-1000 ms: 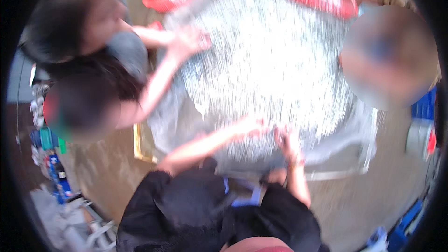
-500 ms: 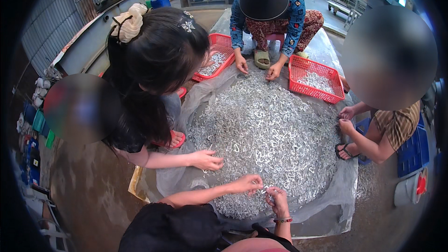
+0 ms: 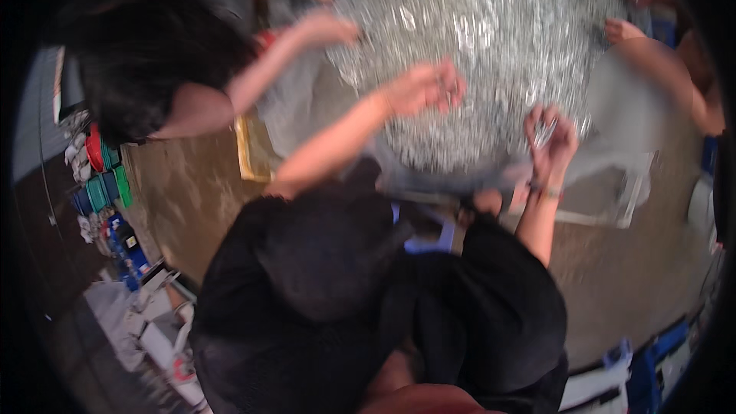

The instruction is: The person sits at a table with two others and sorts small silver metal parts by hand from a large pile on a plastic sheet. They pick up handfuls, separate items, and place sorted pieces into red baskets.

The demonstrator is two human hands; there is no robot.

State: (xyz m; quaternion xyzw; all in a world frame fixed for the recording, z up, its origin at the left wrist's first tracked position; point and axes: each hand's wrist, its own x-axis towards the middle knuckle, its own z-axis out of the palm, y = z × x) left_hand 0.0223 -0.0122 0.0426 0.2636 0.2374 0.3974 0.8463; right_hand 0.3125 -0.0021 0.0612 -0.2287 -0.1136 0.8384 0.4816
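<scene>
A wide pile of small silvery metal pieces (image 3: pixel 491 38), hook- or loop-shaped in the earlier head view, is smeared by motion now. Over its near edge is my left hand (image 3: pixel 425 90), fingers curled together; whatever they pinch is too blurred to make out. My right hand (image 3: pixel 553 142) is raised at the pile's near right side, apart from the left. Its fingers are bent inward around a few shiny silvery metal pieces (image 3: pixel 545 133). A bracelet (image 3: pixel 546 191) circles my right wrist.
The pile lies on a greyish sheet (image 3: pixel 295 103). A co-worker's hands (image 3: pixel 326 29) reach to its left edge; another person's hand (image 3: pixel 622 31) is at the right. Below my knees shows a blue-violet plastic frame (image 3: pixel 429 239). Mixed items (image 3: pixel 103 184) line the far left.
The whole view has swung downward and blurred. My hands, close together before, are now apart, with the right one raised and turned. The left co-worker's two hands now show.
</scene>
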